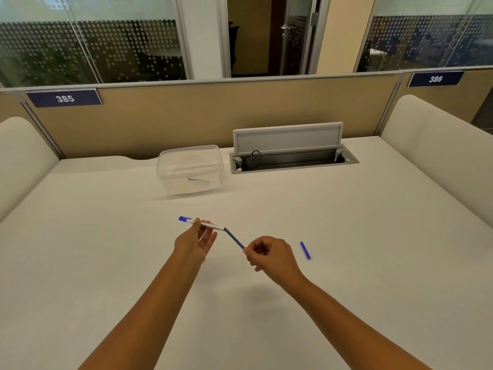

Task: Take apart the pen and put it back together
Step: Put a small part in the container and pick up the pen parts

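Observation:
My left hand (196, 241) holds a white pen barrel (210, 225) with a blue end at its left, raised above the white table (106, 236). My right hand (269, 256) pinches a thin dark blue refill (234, 238) by its lower end. The refill's upper end meets the barrel's right opening; how far it sits inside I cannot tell. A blue pen cap (305, 250) lies on the table to the right of my right hand.
A clear plastic box (190, 169) with a small pen part inside stands at the back centre. An open cable hatch (293, 156) with its raised lid sits behind right. A partition wall bounds the far edge; padded dividers flank both sides.

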